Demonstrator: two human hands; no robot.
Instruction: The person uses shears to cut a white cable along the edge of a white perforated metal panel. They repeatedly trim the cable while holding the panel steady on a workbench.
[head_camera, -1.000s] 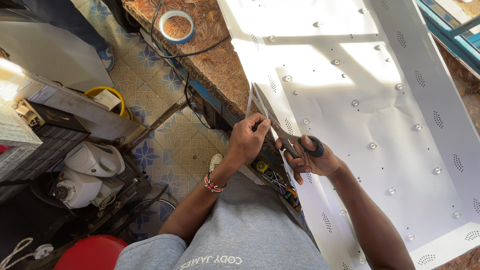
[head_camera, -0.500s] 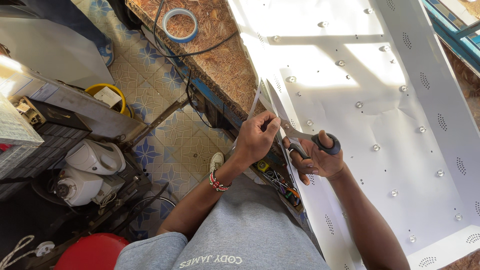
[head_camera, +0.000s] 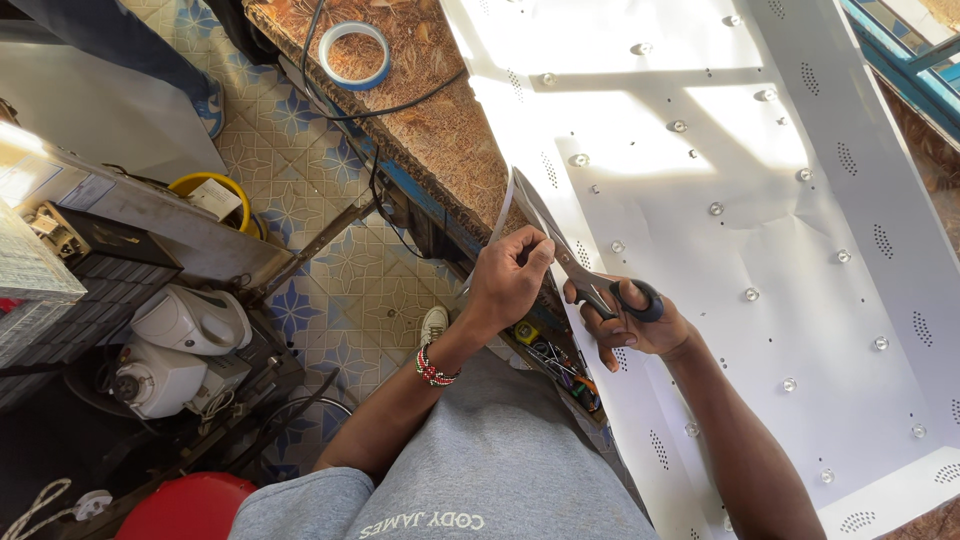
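Since the frame half a second earlier, the large white plastic sheet studded with small clear lenses sits much as it did on the workbench, while both hands have shifted slightly toward the sheet's near left edge and the blades have advanced a little along it. The right hand is clenched through the black loops of one pair of steel scissors with black handles, whose blades lie open across that edge. The left hand pinches the narrow white strip curling up off the sheet just left of the blades. Left of the sheet lies one roll of blue tape on the brown speckled bench top, with one black cable beside it. One beaded red and white bracelet circles the left wrist.
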